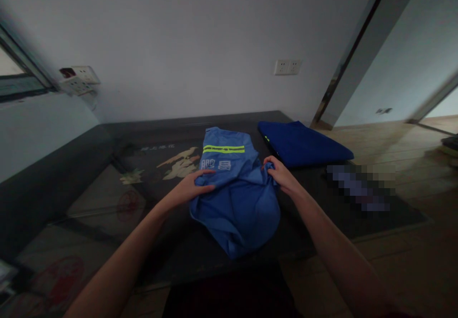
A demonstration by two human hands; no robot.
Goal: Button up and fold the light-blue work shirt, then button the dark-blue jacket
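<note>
Left grip [197,185] is pinching the blue work garment [236,213]; right grip [276,170] is clenching its bunched cloth, the garment lying between both. Judged risk: uneven pulling is possibly setting creases and skewing the yellow stripes [223,149] beyond the left grip.

- Blue garment [239,213]: white Chinese characters [224,165] below its yellow-green stripe [223,149], partly creased, not surely legible.
- Dark surface [179,241], left of the garment: a pale line of characters [157,147]; "上" and "花" readable, others blurred.
- Farther left of the garment: red round seals [129,206], illegible.
</note>
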